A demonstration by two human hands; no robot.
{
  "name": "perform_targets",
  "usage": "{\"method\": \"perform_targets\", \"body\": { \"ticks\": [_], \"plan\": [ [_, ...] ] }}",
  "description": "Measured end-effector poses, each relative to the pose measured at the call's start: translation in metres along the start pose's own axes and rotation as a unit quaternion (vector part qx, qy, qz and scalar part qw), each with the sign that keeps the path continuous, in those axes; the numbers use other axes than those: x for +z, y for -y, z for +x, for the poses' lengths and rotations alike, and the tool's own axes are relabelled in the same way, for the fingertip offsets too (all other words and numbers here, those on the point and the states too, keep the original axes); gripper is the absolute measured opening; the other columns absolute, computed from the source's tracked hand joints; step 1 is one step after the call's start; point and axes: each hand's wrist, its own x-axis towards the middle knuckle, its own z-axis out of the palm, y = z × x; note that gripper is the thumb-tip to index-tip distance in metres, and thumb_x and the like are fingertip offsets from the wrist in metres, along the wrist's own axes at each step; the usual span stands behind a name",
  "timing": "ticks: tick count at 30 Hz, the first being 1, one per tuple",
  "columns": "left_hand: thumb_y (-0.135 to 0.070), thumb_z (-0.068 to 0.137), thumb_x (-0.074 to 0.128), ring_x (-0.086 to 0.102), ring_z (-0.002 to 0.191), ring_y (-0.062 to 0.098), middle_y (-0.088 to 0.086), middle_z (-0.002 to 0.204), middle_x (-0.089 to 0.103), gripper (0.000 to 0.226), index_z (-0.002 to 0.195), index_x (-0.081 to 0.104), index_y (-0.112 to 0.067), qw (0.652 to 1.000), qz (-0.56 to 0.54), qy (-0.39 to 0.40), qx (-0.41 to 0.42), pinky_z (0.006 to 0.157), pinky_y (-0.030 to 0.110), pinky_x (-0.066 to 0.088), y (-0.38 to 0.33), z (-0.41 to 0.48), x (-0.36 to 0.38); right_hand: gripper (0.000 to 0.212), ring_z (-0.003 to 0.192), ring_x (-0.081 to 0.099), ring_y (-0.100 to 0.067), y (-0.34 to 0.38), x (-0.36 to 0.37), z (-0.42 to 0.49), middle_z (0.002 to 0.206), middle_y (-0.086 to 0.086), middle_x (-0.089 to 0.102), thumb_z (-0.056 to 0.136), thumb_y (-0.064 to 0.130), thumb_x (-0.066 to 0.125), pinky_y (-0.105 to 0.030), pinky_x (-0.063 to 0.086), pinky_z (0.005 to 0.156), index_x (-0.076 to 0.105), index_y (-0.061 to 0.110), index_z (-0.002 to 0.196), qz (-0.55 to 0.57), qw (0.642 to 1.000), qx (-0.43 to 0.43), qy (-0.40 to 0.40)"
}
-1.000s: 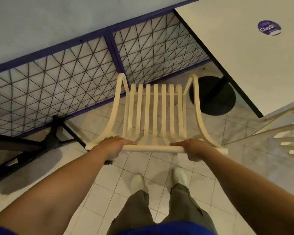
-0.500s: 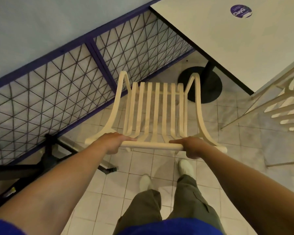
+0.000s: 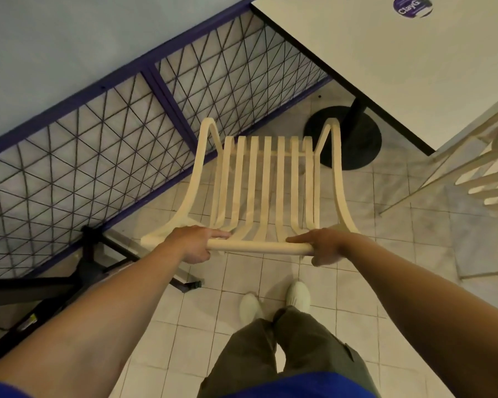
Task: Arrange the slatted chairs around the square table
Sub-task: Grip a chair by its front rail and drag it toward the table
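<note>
From the head view, a person is standing on the pale tiled floor [image 3: 242,282] and looking down at a cream slatted chair [image 3: 266,182] right in front of them. Both arms are reaching out to its rounded top rail. The left hand [image 3: 194,244] is gripping the rail near its left end, fingers [image 3: 216,234] curled over the top and clamped on it. The right hand [image 3: 325,247] is doing the same near the right end, fingers [image 3: 299,239] wrapped over the rail and thumb underneath.

The chair is facing away from the person, and its seat is pointing toward the purple-framed wire mesh fence [image 3: 98,133]. It's sitting just beside the near corner of the white square bench [image 3: 400,67], close to the bench's round black pedestal base [image 3: 354,145]. I can't tell whether the chair's feet are touching the floor.

A round purple sticker [image 3: 412,6] is showing on the bench top. A second cream slatted chair [image 3: 489,179] is poking in at the right edge, next to the bench. The black metal legs [image 3: 69,285] of some other piece of furniture are sprawling on the left by the fence. The person's white shoes [image 3: 299,293] are showing below the rail.
</note>
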Motion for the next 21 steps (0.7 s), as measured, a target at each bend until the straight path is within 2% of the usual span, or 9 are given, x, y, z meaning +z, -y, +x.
{"method": "perform_targets", "body": {
  "ticks": [4,8,12,15,18,21],
  "plan": [
    [-0.012,0.092,0.052,0.057,0.080,0.012,-0.009,0.117,0.061,0.075,0.134,0.033,-0.072,1.000,-0.004,0.001,-0.007,0.060,0.030,0.044,-0.001,-0.002,0.000,0.094,0.094,0.049,-0.014,-0.005,0.003,-0.005,0.118,0.005,0.053,0.082,0.007,0.066,-0.034,0.041,0.088,0.016,0.055,0.146,-0.022,1.000,0.001,0.011],
    [-0.010,0.091,0.053,0.056,0.080,0.013,-0.009,0.112,0.059,0.078,0.133,0.031,-0.073,1.000,-0.002,-0.010,-0.008,0.062,0.032,0.047,0.000,0.003,0.003,0.094,0.088,0.049,-0.012,-0.003,0.011,-0.004,0.120,0.002,0.057,0.082,0.002,0.065,-0.031,0.042,0.082,0.020,0.053,0.146,-0.040,0.998,0.003,-0.044],
    [-0.004,0.087,0.053,0.057,0.078,0.013,-0.011,0.100,0.057,0.089,0.133,0.028,-0.075,1.000,0.018,-0.012,-0.005,0.068,0.035,0.054,0.002,0.004,0.006,0.092,0.086,0.052,-0.014,0.000,0.015,-0.004,0.111,0.005,0.053,0.082,0.002,0.066,-0.029,0.044,0.077,0.023,0.054,0.145,-0.039,0.997,0.032,-0.060],
    [-0.002,0.087,0.052,0.056,0.076,0.012,-0.012,0.098,0.054,0.090,0.134,0.026,-0.075,1.000,0.021,-0.010,-0.001,0.062,0.031,0.049,0.002,0.004,0.005,0.091,0.087,0.053,-0.014,0.002,0.013,-0.006,0.108,0.006,0.052,0.082,0.002,0.065,-0.028,0.045,0.076,0.024,0.054,0.144,-0.038,0.996,0.047,-0.065],
    [-0.005,0.087,0.052,0.054,0.076,0.012,-0.010,0.103,0.055,0.087,0.136,0.027,-0.072,0.999,0.028,-0.008,0.014,0.056,0.029,0.041,0.003,0.006,0.002,0.091,0.093,0.054,-0.015,0.004,0.012,-0.007,0.118,0.004,0.056,0.081,0.002,0.065,-0.031,0.047,0.082,0.025,0.054,0.144,-0.031,0.996,0.058,-0.064],
    [-0.011,0.087,0.053,0.054,0.080,0.016,-0.006,0.109,0.058,0.080,0.140,0.030,-0.067,0.999,0.040,-0.013,0.023,0.059,0.031,0.043,0.005,0.006,0.002,0.091,0.099,0.055,-0.017,0.007,0.012,-0.009,0.124,0.002,0.055,0.082,0.002,0.063,-0.033,0.047,0.085,0.023,0.056,0.144,-0.044,0.994,0.074,-0.060]
  ]
}}
